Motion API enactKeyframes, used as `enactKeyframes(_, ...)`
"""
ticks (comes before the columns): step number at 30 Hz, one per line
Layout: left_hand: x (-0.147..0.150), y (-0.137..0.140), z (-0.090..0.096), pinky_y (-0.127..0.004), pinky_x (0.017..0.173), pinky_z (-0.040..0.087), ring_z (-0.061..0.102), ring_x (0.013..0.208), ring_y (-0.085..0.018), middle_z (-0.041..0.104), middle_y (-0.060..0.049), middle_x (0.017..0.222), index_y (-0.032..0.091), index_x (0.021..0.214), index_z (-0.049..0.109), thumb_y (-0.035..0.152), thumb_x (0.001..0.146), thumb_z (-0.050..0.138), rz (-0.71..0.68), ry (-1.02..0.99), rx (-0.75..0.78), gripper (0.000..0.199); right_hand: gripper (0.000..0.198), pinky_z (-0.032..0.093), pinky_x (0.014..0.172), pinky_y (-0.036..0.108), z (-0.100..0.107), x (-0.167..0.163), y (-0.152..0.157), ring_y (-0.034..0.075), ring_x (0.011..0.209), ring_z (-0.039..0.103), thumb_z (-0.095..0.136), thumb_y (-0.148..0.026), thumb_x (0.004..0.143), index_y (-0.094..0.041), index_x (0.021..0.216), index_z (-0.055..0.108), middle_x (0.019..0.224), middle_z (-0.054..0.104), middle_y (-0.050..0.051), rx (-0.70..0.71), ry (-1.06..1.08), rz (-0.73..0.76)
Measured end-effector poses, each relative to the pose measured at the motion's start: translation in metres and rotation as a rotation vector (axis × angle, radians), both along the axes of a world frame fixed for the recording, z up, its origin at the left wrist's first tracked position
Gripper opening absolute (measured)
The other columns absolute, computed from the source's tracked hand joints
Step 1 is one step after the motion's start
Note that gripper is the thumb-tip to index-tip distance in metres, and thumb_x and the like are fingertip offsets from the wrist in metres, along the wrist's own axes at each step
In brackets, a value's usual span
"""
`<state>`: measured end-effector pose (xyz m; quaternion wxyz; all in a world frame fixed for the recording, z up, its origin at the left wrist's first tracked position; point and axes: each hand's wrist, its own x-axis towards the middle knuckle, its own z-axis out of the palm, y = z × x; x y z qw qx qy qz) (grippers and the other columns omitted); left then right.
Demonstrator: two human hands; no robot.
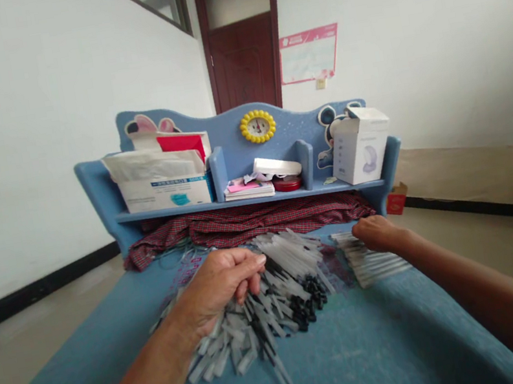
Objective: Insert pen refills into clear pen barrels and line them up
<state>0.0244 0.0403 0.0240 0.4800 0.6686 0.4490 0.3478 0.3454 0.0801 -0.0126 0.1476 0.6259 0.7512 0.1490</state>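
Note:
My left hand (225, 282) is closed, thumb against the curled fingers, above the middle of the blue table. A few slim black sticks with clear ends (270, 353) hang out below its fingers. Under and around that hand spreads a pile of translucent plastic sleeves (241, 335), partly covered by it. More long translucent sleeves (291, 252) lie fanned behind, with small black pieces (307, 304) clustered at their near side. On the right, my right hand (375, 232) is closed over the far edge of a row of slim pale sticks (371, 264); its fingertips are hard to see.
The blue table (363, 357) ends in a raised shelf (248, 200) at the back. On it stand a mask box (162, 191), a white box (359, 145) and some papers (249, 190). A checked cloth (261, 219) lies bunched below the shelf.

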Motion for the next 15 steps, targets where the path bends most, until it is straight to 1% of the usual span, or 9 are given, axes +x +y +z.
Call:
enactKeyframes(7,-0.010,0.001,0.005,-0.017,0.038,0.028,0.039,0.036,-0.005,0.059,-0.002,0.049,0.013,0.056,0.058,0.034,0.071,0.063,0.049,-0.081,0.046,0.026,0.035,0.050,0.074,0.037,-0.005,0.002,0.004,0.030,0.094,0.067,0.039,0.002,0.080,-0.008,0.098,0.068,0.094,0.069,0.023,-0.063,0.000,0.018)
enactKeyframes(9,-0.015,0.003,0.004,-0.017,0.037,0.028,0.039,0.035,-0.005,0.059,-0.002,0.049,0.013,0.058,0.060,0.035,0.071,0.063,0.079,-0.101,0.066,0.025,0.035,0.050,0.072,0.037,-0.007,0.004,0.005,0.031,0.094,0.067,0.039,0.003,0.079,-0.008,0.098,0.067,0.094,0.069,0.023,-0.071,0.001,0.013)
enactKeyframes(12,-0.022,0.008,0.004,-0.018,0.037,0.027,0.038,0.035,-0.005,0.059,-0.001,0.049,0.014,0.058,0.059,0.034,0.071,0.063,0.136,-0.084,0.112,0.025,0.036,0.049,0.070,0.036,-0.007,0.005,0.005,0.031,0.093,0.067,0.038,0.003,0.078,-0.009,0.097,0.067,0.095,0.069,0.022,-0.071,0.013,-0.002)
enactKeyframes(15,-0.027,0.011,0.003,-0.018,0.038,0.027,0.038,0.036,-0.006,0.059,-0.001,0.049,0.014,0.056,0.058,0.033,0.070,0.063,0.178,-0.037,0.171,0.024,0.037,0.047,0.067,0.035,-0.004,-0.003,0.004,0.031,0.091,0.067,0.038,0.003,0.078,-0.011,0.095,0.068,0.094,0.070,0.021,-0.049,0.045,-0.011)
